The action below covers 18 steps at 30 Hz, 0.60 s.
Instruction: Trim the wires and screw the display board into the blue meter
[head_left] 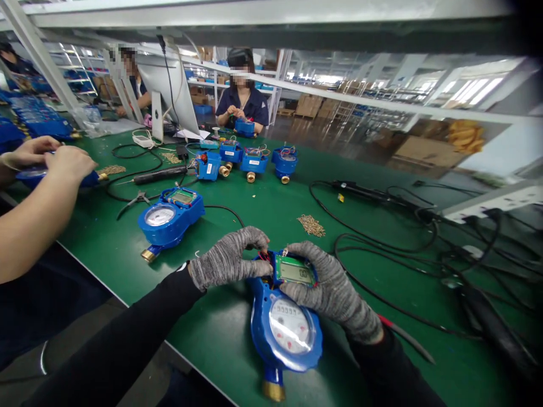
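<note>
In front of me on the green bench lies a blue water meter (285,328), its round dial toward me and a brass threaded end (274,391) at the near side. My right hand (331,285), in a grey knit glove, grips a green circuit board with a small display (296,272) by its right side, at the meter's open housing. The gloved fingers of my left hand (233,257) are bent at the housing's left side, pinched around thin red wires (264,258). The fingertips partly hide those wires. Another blue water meter (172,217) with its display showing sits farther left.
Loose small brass screws (311,225) lie beyond my hands. Black cables (382,254) and a power strip (496,200) run along the right. Red-handled pliers (405,336) rest beside my right forearm. Several meters (253,163) stand farther back. A co-worker's hands (63,161) work at left.
</note>
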Each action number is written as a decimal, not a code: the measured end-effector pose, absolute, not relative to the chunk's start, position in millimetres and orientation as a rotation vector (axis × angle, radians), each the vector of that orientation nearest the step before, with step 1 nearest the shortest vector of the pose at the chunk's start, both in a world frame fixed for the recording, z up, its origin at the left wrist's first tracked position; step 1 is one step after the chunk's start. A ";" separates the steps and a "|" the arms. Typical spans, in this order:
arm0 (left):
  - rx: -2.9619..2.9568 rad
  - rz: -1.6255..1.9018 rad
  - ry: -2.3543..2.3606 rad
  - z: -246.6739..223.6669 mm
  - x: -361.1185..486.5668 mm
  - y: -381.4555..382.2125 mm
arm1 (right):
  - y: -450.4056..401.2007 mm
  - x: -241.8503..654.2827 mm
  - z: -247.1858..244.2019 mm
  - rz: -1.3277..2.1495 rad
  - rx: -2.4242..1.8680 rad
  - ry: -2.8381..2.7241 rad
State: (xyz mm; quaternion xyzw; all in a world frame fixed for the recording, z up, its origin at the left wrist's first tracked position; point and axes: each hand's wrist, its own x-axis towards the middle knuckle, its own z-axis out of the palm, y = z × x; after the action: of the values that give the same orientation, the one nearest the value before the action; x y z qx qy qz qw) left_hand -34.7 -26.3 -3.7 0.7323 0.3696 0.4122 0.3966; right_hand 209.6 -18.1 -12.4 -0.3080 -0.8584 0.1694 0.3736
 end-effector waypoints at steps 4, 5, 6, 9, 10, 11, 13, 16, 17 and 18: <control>1.948 1.028 0.934 -2.1 -36.0 -26.7 | -18.1 210.7 -13.7 0.478 -0.800 -2.183; 2.006 1.015 0.917 -0.5 -35.9 -26.6 | -17.7 211.1 -14.5 0.491 -0.802 -2.184; 2.074 0.996 0.910 1.3 -35.7 -26.5 | -17.2 211.4 -15.2 0.499 -0.801 -2.183; 2.256 0.905 0.976 6.4 -35.2 -26.4 | -16.1 211.7 -16.3 0.538 -0.797 -2.181; 2.302 0.877 1.002 7.2 -35.3 -26.5 | -16.0 211.8 -16.3 0.550 -0.801 -2.178; 2.331 0.864 1.015 7.2 -35.5 -26.6 | -16.1 212.0 -16.2 0.561 -0.808 -2.177; 2.325 0.899 1.003 4.7 -36.1 -27.0 | -16.5 212.6 -16.1 0.574 -0.821 -2.178; 2.215 1.052 0.932 -3.8 -36.9 -29.1 | -16.9 213.7 -17.0 0.574 -0.818 -2.181; 2.179 1.110 0.913 -7.1 -37.0 -30.3 | -16.9 214.0 -17.7 0.576 -0.814 -2.180; 2.155 1.168 0.905 -10.1 -37.0 -31.7 | -16.9 214.2 -18.5 0.579 -0.814 -2.174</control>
State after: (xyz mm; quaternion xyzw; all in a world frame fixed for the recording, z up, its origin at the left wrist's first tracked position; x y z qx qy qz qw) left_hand -37.0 -31.7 -10.1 0.7960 0.3345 0.4314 0.2613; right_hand 214.2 -16.9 -18.5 -0.3166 -0.8457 0.2251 0.3660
